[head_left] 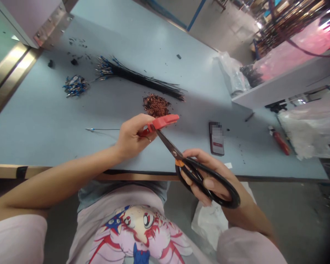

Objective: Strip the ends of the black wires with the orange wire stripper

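My left hand [132, 137] is closed around a small red tool [161, 123] whose red jaw sticks out to the right above the table edge. My right hand [209, 179] grips the black handles of a pair of scissors [194, 170]. The scissor blades point up and left, and their tips meet the red tool beside my left fingers. A thin black wire [103, 129] with a metal end lies on the grey table [71, 121] just left of my left hand.
A bundle of black wires [143, 79] lies across the table's middle, with a heap of copper-coloured bits [156, 105] below it and blue terminals [74, 86] at the left. A phone [216, 138] and a red-handled tool [280, 142] lie to the right, near plastic bags [310, 128].
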The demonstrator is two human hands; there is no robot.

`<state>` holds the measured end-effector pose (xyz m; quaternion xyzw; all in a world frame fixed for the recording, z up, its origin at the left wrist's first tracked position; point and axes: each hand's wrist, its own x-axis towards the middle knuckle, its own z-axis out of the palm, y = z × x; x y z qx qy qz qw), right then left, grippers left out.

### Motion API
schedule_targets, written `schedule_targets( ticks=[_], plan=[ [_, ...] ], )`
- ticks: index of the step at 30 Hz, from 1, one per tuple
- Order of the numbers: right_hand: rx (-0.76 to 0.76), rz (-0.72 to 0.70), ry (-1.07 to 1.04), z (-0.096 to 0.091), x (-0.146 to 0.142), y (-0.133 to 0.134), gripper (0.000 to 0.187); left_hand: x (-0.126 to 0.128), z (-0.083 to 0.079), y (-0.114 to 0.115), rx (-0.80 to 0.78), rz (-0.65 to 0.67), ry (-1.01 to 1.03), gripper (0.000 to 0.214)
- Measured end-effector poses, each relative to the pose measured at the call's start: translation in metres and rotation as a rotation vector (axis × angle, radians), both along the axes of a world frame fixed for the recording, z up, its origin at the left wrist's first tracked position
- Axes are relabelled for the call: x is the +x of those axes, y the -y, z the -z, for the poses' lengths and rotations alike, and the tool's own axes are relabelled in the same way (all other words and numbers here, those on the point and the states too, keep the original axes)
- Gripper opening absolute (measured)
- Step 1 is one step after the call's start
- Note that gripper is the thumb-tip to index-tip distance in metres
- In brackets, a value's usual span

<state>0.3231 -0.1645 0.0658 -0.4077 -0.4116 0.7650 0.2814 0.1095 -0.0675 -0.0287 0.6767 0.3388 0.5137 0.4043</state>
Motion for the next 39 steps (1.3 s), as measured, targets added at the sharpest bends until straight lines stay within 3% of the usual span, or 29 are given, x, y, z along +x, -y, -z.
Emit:
schedule_targets(
  ticks=[3, 9, 16, 20, 23, 26, 29, 31, 34, 39],
  plan=[
    [0.018, -0.013, 0.044, 0.002, -0.004, -0.003, 0.045, 0.000, 0.000, 0.000, 0.024, 0.017, -0.013, 0.009],
    [0.055, -0.024, 0.049, 0.002, -0.007, -0.001, 0.043, 0.004, 0.002, -0.001, -0.154, -0.101, 0.046, 0.010],
    [0.038, -0.026, 0.053, 0.004, -0.006, -0.002, 0.042, 0.005, 0.000, 0.000, -0.124, -0.102, 0.045, 0.009],
    [0.070, -0.023, 0.142, 0.000, -0.002, -0.003, 0.046, 0.006, -0.006, -0.003, -0.314, -0.045, 0.193, 0.014],
    [0.187, 0.020, 0.322, 0.007, 0.015, -0.014, 0.039, 0.006, -0.003, -0.015, -0.511, -0.067, 0.404, 0.020],
    [0.387, 0.280, 0.529, 0.038, 0.045, -0.044, 0.037, 0.006, 0.005, -0.030, -0.691, -0.116, 0.599, 0.025],
    [0.521, 0.516, 1.121, 0.080, 0.077, -0.085, 0.037, 0.006, 0.011, -0.036, -0.762, -0.123, 0.672, 0.025],
    [0.586, 0.434, 1.574, 0.102, 0.094, -0.111, 0.038, 0.007, 0.012, -0.033, -0.761, -0.069, 0.673, 0.025],
    [0.603, 0.430, 1.678, 0.118, 0.109, -0.143, 0.042, 0.008, 0.013, -0.026, -0.763, 0.065, 0.622, 0.026],
    [0.649, 0.441, 1.713, 0.110, 0.106, -0.166, 0.036, 0.006, 0.012, -0.019, -0.781, 0.170, 0.538, 0.029]
  ],
)
